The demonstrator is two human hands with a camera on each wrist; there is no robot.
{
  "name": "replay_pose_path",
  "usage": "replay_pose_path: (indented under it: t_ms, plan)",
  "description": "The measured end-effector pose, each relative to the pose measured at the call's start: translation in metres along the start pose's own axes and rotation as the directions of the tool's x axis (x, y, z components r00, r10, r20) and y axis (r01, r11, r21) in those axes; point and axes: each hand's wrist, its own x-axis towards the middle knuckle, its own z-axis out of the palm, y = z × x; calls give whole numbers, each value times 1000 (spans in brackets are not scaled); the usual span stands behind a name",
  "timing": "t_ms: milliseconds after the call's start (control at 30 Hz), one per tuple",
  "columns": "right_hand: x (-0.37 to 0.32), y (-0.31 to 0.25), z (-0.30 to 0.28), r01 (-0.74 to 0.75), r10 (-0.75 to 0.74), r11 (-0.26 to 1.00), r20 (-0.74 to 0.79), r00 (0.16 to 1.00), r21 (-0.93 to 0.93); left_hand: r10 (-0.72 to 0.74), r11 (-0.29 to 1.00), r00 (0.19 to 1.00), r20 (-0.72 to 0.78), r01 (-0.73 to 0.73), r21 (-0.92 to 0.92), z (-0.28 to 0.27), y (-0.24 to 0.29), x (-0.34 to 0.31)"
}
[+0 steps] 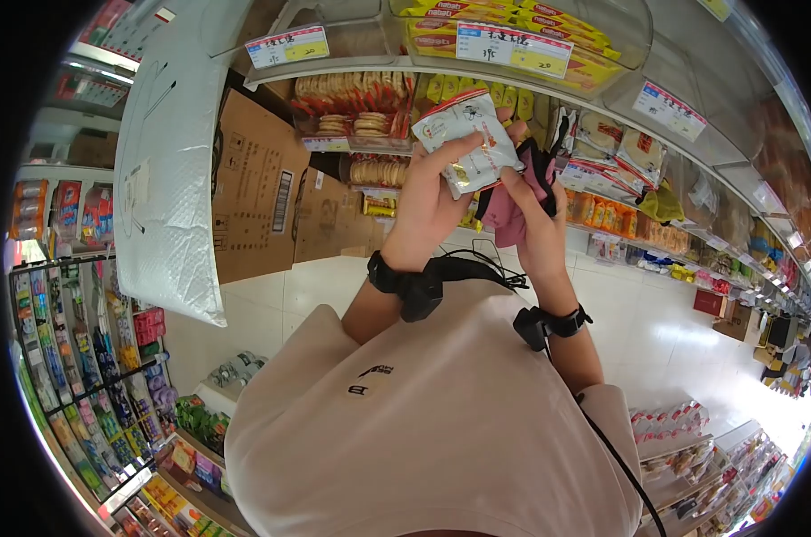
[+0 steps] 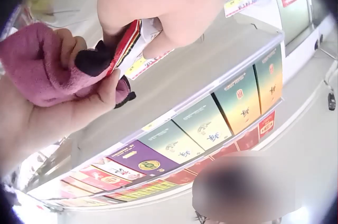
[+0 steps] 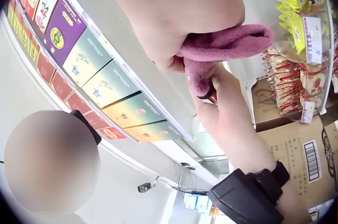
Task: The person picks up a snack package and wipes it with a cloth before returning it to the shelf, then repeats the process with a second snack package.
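In the head view, a small white snack packet with a red edge and printed marks is held up in front of the shelves. My left hand grips it, thumb across its printed face. My right hand holds a pink fuzzy cloth with black trim, its thumb at the packet's lower corner. Seen from the left wrist, the cloth bunches in the right hand and its black trim lies against the packet's red edge. From the right wrist, folded cloth sticks out under the hand, mostly hiding the packet.
Ahead are shelf bins with yellow wafer packs and round biscuits, with price tags along the edges. A cardboard box and a white padded sheet stand at left. Boxed goods line another shelf.
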Motion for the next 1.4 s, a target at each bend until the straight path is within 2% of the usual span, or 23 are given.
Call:
replay_pose_path:
  t_ms: [33,133,167,233,267,467,567,633,767,833,933,1033,1133,1167,1200,1267,1300,1333,1367,1400]
  plan:
    - [1,4,0,9,-9,1000,-34,999,-9,21,1000,1000,-22,-21,13,-2,0,1]
    - [1,5,7,-78,90,992,-126,988,94,122,992,986,-113,-119,35,-4,-4,5]
    - [1,7,7,-77,82,995,-100,992,57,160,987,977,-144,-156,41,-5,-6,6]
    - [0,14,5,-72,71,997,-48,996,-20,204,967,965,-167,-173,186,-3,-10,4]
    - [0,15,6,-78,78,997,-40,996,-1,228,949,958,-176,-178,259,-3,-11,4]
    - [7,10,8,-120,120,991,3,993,53,331,917,923,-196,-265,299,-2,-19,5]
    - [4,6,9,-202,198,972,43,979,120,366,852,913,-180,-251,459,-9,-22,4]
    - [2,1,9,-266,254,953,94,963,146,382,838,908,-170,-263,477,-10,-20,3]
    - [0,11,11,-198,194,977,60,979,80,388,859,909,-155,-296,417,-6,-19,4]
    - [1,10,10,-208,201,974,86,976,86,331,882,928,-168,-242,404,-11,-22,3]
    - [4,11,-4,-337,313,929,159,936,155,273,897,952,-139,-200,395,-9,-17,0]
    - [0,4,-3,-331,295,919,185,938,212,290,922,951,-106,-248,298,-1,-13,-2]
    - [3,-3,-11,-181,181,983,11,983,37,294,943,944,-150,-262,203,-3,-5,-1]
    - [5,-12,-13,-116,113,990,-44,993,-75,287,950,942,-175,-256,181,-5,-1,0]
    - [5,-14,-10,46,-67,975,-86,994,-218,265,954,949,-171,-233,186,-10,-1,2]
    - [7,-16,-2,328,-427,803,-97,899,-498,214,964,964,-160,-182,194,-23,-7,6]
    - [12,8,-15,410,-535,665,-15,845,-624,177,963,978,-108,-149,223,-20,-16,4]
    - [2,-5,3,508,-539,522,196,819,-686,91,995,992,-87,-86,57,-19,-24,4]
    - [5,-10,16,660,-604,164,455,655,-733,7,994,999,-53,-13,-108,-19,-32,4]
    - [6,-12,18,697,-570,-4,575,587,-717,-71,961,997,-5,67,-267,-14,-34,2]
